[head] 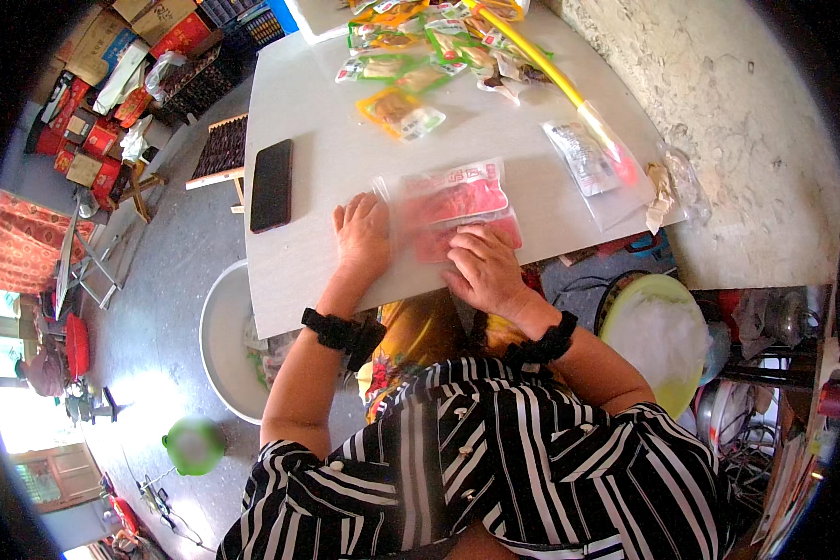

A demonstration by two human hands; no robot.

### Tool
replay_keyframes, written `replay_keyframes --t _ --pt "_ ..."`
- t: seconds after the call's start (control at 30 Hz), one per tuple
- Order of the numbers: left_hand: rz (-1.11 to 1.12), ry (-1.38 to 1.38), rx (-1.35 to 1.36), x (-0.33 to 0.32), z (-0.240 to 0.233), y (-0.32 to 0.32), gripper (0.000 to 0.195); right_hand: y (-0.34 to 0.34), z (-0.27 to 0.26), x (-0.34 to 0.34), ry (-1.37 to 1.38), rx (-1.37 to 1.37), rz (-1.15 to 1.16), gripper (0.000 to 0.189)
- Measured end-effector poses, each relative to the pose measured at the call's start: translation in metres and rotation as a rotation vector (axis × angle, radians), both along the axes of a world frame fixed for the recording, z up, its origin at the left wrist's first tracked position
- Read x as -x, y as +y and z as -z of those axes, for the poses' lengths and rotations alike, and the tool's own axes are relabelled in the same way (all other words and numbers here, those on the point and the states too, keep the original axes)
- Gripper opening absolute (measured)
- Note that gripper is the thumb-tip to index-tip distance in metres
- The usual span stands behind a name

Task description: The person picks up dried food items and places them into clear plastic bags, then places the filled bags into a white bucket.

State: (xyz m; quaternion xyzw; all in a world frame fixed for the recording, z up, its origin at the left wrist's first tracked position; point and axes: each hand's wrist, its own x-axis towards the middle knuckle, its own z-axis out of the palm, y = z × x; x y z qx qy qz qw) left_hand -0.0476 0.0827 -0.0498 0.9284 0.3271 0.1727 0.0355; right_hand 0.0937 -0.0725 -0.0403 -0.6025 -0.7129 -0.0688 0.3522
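Note:
A clear plastic pouch with pink printing (455, 199) lies flat on the light table (308, 280) before me. My left hand (364, 231) rests along its left edge with the fingertips near the upper corner. My right hand (486, 269) lies on its lower right part, fingers bent; whether they pinch the plastic I cannot tell. A small orange-edged food packet (400, 113) lies beyond the pouch. Behind it is a pile of green- and orange-edged food packets (448, 42). A black smartphone (271, 185) lies to the left of my left hand.
A yellow stick (532, 52) crosses the packets at the right, near a clear printed bag (581, 157) and crumpled brown paper (660, 196). The rough wall (735, 140) borders the table. Below stand a white tub (224, 336) at left and a green-rimmed basin (654, 343) at right.

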Motion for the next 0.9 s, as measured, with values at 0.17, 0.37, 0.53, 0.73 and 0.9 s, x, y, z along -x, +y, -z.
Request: replay_keyframes --t 0.17,0.37,0.53,0.73,0.9 --pt "0.038 -0.039 0.07 0.006 -0.003 0.008 0.034 0.002 0.006 -0.001 0.03 -0.006 -0.009 0.024" --pt "-0.077 -0.424 0.224 0.024 -0.02 0.006 0.024 -0.001 0.0 0.0 0.03 0.005 0.004 0.023" --pt "0.246 -0.22 -0.038 0.007 -0.035 -0.035 0.031 -0.001 -0.006 0.002 0.052 0.023 0.001 0.023" --pt "0.224 -0.036 0.032 -0.005 -0.02 -0.044 0.043 0.002 0.0 0.002 0.057 0.072 0.009 0.023" --pt "0.223 0.013 0.033 -0.003 -0.019 -0.043 0.048 0.014 -0.031 -0.003 0.008 0.034 0.109 0.035"
